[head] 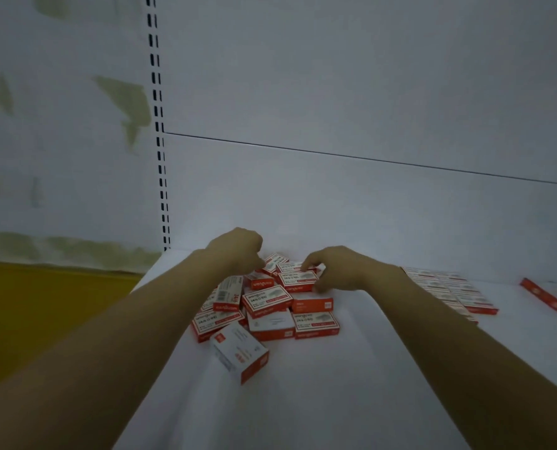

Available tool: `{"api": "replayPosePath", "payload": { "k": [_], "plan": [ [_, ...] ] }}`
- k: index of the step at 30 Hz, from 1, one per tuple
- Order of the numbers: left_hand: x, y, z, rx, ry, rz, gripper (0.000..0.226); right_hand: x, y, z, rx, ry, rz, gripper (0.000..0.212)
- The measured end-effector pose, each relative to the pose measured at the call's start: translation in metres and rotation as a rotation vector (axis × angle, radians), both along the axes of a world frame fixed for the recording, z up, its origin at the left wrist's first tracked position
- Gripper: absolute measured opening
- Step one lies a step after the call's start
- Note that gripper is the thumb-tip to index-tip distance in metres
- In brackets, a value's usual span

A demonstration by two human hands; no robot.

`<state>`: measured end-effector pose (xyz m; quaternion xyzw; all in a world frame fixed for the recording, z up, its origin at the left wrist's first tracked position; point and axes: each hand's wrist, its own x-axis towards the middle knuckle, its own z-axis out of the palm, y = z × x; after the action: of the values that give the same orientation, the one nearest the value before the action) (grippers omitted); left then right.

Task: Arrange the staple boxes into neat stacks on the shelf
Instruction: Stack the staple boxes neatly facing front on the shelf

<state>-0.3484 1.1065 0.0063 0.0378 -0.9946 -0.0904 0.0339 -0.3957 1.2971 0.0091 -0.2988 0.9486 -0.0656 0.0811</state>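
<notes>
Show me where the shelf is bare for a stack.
Bare shelf: the near strip between the forearms, in front of the loose pile. Crowded: the pile under the left hand and right hand, and the box rows rightward.

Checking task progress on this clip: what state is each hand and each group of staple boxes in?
Jumbled pile of red-and-white cardboard staple boxes: unstacked, overlapping.
Top box of the pile: pinched by right hand.
Left hand: curled at pile's back; grip unclear.
Row of boxes at right: laid flat, neat.
Lone front box: apart, askew.
</notes>
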Motion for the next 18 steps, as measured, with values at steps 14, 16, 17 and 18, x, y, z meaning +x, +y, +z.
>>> {"api": "replayPosePath", "payload": {
  "k": [14,16,17,18],
  "plan": [
    [0.016,0.003,0.003,0.014,0.029,-0.007,0.04,0.01,0.006,-0.006,-0.072,0.149,-0.007,0.04],
    [0.016,0.006,0.005,0.014,0.036,-0.017,0.04,0.014,0.015,-0.002,-0.156,0.17,-0.017,0.038],
    [0.015,0.009,0.007,0.017,0.039,-0.024,0.04,0.015,0.019,0.0,-0.186,0.187,-0.027,0.036],
    [0.015,0.012,0.008,0.018,0.042,-0.033,0.04,0.017,0.024,0.002,-0.208,0.21,-0.035,0.034]
  ]
}}
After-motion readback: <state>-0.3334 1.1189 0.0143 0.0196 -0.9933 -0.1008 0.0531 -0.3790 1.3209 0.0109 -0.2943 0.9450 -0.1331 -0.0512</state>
